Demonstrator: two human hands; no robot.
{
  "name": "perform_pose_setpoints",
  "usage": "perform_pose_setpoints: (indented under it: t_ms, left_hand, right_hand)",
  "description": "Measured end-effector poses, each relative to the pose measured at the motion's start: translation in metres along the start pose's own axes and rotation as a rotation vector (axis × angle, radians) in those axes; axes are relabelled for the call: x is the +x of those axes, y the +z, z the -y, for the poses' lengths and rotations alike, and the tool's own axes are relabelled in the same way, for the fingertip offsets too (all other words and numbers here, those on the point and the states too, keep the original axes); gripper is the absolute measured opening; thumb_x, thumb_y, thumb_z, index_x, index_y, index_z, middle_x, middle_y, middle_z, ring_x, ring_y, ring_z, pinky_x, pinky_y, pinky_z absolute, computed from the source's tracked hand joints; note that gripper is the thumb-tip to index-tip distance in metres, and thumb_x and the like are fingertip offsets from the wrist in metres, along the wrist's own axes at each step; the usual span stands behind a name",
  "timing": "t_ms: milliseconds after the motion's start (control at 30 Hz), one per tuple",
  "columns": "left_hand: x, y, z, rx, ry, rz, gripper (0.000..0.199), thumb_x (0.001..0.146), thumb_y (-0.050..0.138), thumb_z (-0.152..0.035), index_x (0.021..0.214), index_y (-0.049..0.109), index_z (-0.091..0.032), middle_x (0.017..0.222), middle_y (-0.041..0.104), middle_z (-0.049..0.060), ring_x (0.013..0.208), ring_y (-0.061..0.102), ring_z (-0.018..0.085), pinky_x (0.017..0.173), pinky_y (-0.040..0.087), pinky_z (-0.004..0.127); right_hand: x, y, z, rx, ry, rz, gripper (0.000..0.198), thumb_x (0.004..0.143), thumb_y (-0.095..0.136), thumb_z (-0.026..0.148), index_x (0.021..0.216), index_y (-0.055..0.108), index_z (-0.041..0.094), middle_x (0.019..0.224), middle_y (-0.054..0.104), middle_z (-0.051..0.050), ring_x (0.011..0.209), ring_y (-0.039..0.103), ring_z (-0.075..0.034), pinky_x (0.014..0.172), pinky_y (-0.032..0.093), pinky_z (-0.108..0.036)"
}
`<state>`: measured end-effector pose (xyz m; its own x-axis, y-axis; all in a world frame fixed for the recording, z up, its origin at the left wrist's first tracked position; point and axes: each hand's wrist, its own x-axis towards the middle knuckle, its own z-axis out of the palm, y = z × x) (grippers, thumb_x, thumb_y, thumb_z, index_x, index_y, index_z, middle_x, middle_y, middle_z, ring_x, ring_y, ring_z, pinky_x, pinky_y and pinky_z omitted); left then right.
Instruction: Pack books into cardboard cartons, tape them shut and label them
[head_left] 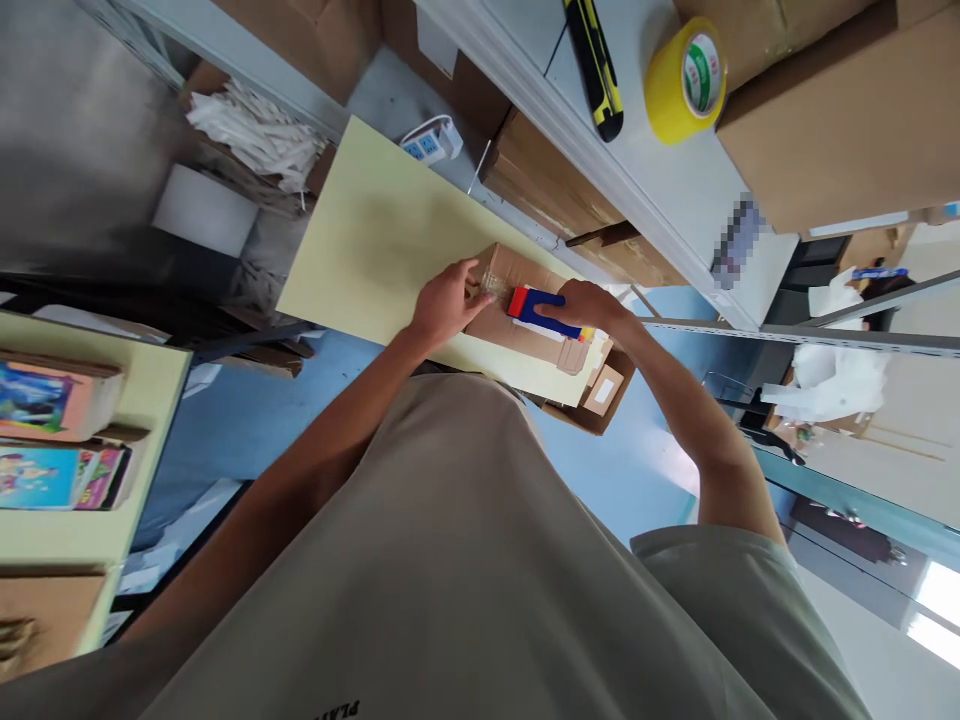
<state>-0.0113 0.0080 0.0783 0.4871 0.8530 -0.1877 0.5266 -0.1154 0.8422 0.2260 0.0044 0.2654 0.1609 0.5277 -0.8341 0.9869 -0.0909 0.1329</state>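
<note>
A brown cardboard box lies on the pale yellow tabletop in front of me, with a shiny clear patch, like tape or plastic, at its left end. My left hand grips that end, thumb and forefinger apart on either side of the corner. Over the middle of the cardboard, my right hand is closed on a small blue box with a red end. A white strip shows along its lower side, and a bit of yellow shows by the fingers. Whether the blue box touches the cardboard I cannot tell.
On the white shelf above lie a yellow-black utility knife and a yellow tape roll beside cardboard boxes. A power strip sits behind the table. Another table with colourful boxes stands left. An open carton is below right.
</note>
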Motion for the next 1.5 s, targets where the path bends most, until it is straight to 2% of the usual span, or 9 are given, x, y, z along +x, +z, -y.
perform_pose_setpoints:
  t_ms: [167,333,433,667,833,967,1100,1233,1500]
  left_hand:
    - [-0.003,0.036,-0.015,0.037,-0.245,-0.239,0.039,0.114,0.07,-0.058,0.125,0.081,-0.023,0.131,0.082,0.016,0.112,0.081,0.031,0.105,0.058,0.042]
    - [-0.004,0.048,-0.022,0.049,-0.321,-0.359,0.036,0.116,0.067,-0.056,0.119,0.083,-0.024,0.126,0.083,0.012,0.107,0.081,0.026,0.103,0.058,0.039]
    - [-0.009,0.047,-0.029,0.091,-0.335,-0.402,0.033,0.116,0.069,-0.052,0.116,0.084,-0.024,0.123,0.083,0.01,0.11,0.081,0.026,0.102,0.059,0.036]
    - [-0.008,0.049,-0.033,0.085,-0.397,-0.482,0.023,0.107,0.077,-0.042,0.113,0.085,-0.021,0.121,0.086,0.01,0.104,0.081,0.023,0.102,0.061,0.032]
    - [-0.002,0.051,-0.029,0.017,-0.438,-0.518,0.02,0.1,0.079,-0.038,0.107,0.084,-0.019,0.113,0.087,0.009,0.106,0.082,0.023,0.098,0.065,0.031]
    - [0.002,0.054,-0.031,-0.052,-0.47,-0.556,0.019,0.096,0.082,-0.035,0.105,0.084,-0.019,0.11,0.088,0.009,0.11,0.082,0.025,0.098,0.068,0.033]
    - [0.005,0.056,-0.035,-0.071,-0.472,-0.585,0.015,0.093,0.084,-0.033,0.097,0.082,-0.018,0.106,0.087,0.009,0.111,0.083,0.027,0.101,0.069,0.036]
    - [0.007,0.056,-0.039,-0.017,-0.48,-0.592,0.015,0.093,0.084,-0.034,0.094,0.082,-0.019,0.101,0.087,0.008,0.113,0.082,0.027,0.102,0.069,0.037]
    - [0.008,0.055,-0.044,0.015,-0.514,-0.6,0.01,0.092,0.083,-0.029,0.09,0.081,-0.019,0.096,0.085,0.007,0.108,0.082,0.025,0.105,0.069,0.038]
  right_hand:
    - [0.006,0.01,-0.012,0.017,-0.088,-0.056,0.066,0.113,0.065,0.073,0.13,0.081,0.012,0.122,0.087,-0.025,0.106,0.081,-0.034,0.079,0.05,-0.035]
    - [0.01,0.032,-0.03,0.117,-0.189,-0.121,0.068,0.111,0.066,0.075,0.133,0.081,0.012,0.123,0.087,-0.025,0.111,0.082,-0.036,0.085,0.054,-0.036]
    - [0.005,0.043,-0.055,0.168,-0.226,-0.136,0.068,0.11,0.066,0.076,0.13,0.081,0.013,0.119,0.087,-0.023,0.111,0.081,-0.037,0.087,0.055,-0.037]
    - [-0.035,0.066,-0.174,0.289,-0.223,-0.047,0.069,0.106,0.068,0.084,0.104,0.084,0.017,0.083,0.078,-0.015,0.088,0.076,-0.031,0.08,0.051,-0.041]
    - [-0.065,0.09,-0.258,0.315,-0.177,0.035,0.07,0.106,0.062,0.09,0.097,0.081,0.023,0.081,0.076,-0.011,0.078,0.071,-0.027,0.072,0.05,-0.041]
    - [-0.069,0.108,-0.295,0.376,-0.178,0.079,0.071,0.105,0.06,0.093,0.093,0.079,0.026,0.079,0.075,-0.01,0.075,0.071,-0.026,0.071,0.052,-0.041]
    - [-0.047,0.128,-0.3,0.421,-0.22,0.048,0.071,0.102,0.062,0.093,0.094,0.08,0.025,0.077,0.075,-0.009,0.074,0.071,-0.027,0.072,0.053,-0.042]
    - [-0.017,0.144,-0.286,0.374,-0.183,0.032,0.067,0.106,0.064,0.085,0.103,0.083,0.021,0.083,0.078,-0.013,0.078,0.072,-0.028,0.074,0.051,-0.042]
    - [0.006,0.159,-0.251,0.279,-0.154,-0.04,0.069,0.11,0.067,0.076,0.124,0.085,0.01,0.104,0.084,-0.024,0.105,0.081,-0.039,0.09,0.056,-0.043]
